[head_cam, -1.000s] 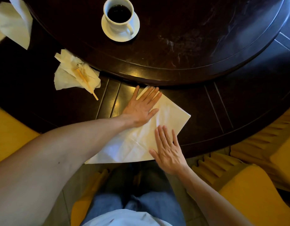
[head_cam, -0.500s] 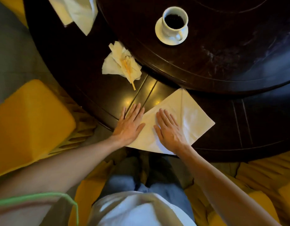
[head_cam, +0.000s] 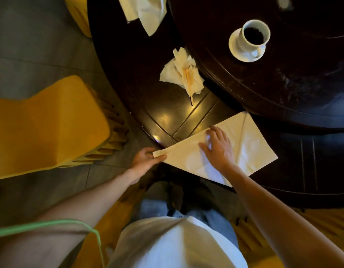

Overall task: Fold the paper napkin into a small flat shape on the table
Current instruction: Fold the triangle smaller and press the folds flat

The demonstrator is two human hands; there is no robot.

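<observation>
A cream paper napkin (head_cam: 252,149) lies folded into a triangle on the dark wooden table (head_cam: 167,113), its near part hanging over the table's edge. My left hand (head_cam: 146,161) pinches the napkin's pointed left corner, just off the table edge. My right hand (head_cam: 217,147) rests flat on the napkin's middle with fingers spread, pressing it down. A crease runs across the napkin to the right of that hand.
A crumpled used napkin with wooden sticks (head_cam: 183,74) lies beyond. More white napkins (head_cam: 146,10) sit at the far edge. A white cup of coffee on a saucer (head_cam: 250,42) stands on the raised turntable (head_cam: 283,84). A yellow-covered chair (head_cam: 43,128) stands to the left.
My left hand slid off the napkin's top and took hold of its left corner. My right hand moved further onto the napkin's middle. The view swung left.
</observation>
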